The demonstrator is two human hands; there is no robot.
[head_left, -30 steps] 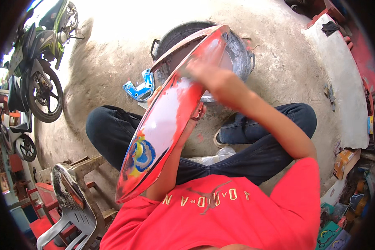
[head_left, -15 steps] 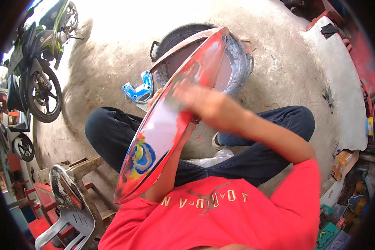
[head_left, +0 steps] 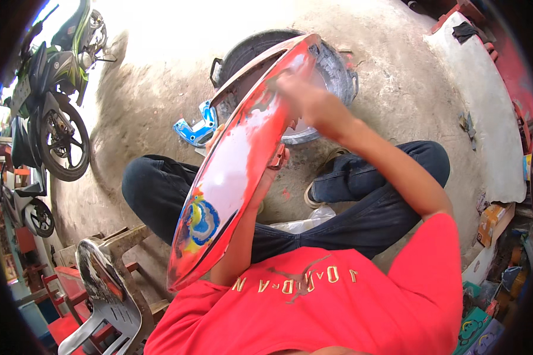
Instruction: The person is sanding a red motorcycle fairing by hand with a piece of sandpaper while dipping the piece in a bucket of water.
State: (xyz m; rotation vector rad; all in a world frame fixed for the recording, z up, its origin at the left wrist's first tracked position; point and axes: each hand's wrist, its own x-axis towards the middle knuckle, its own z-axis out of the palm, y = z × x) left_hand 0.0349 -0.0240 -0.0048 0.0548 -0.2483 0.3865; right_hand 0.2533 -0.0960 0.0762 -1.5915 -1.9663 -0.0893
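Note:
A long curved motorcycle body panel (head_left: 225, 163) slants across my lap, its upper tip over the basin. Its face is worn to pale patches among red paint, with a blue and yellow ringed patch low down. My left hand (head_left: 271, 174) grips it from underneath, mostly hidden behind it; fingertips show at its edges. On the panel's upper part my right hand (head_left: 314, 106), blurred by motion, presses a small dark grey piece that looks like sandpaper (head_left: 272, 85). Beyond the panel stands a round black basin (head_left: 336, 71) of cloudy water.
A blue and white bracket-shaped part (head_left: 196, 131) lies on the concrete floor left of the basin. Motorcycles (head_left: 62, 136) stand at the left. A worn plastic chair (head_left: 109, 296) is at the lower left. A cardboard box (head_left: 493, 223) and clutter line the right.
My right hand has slid up along the panel, away from me, toward its far tip. More of the pale middle now shows. My left hand keeps its hold.

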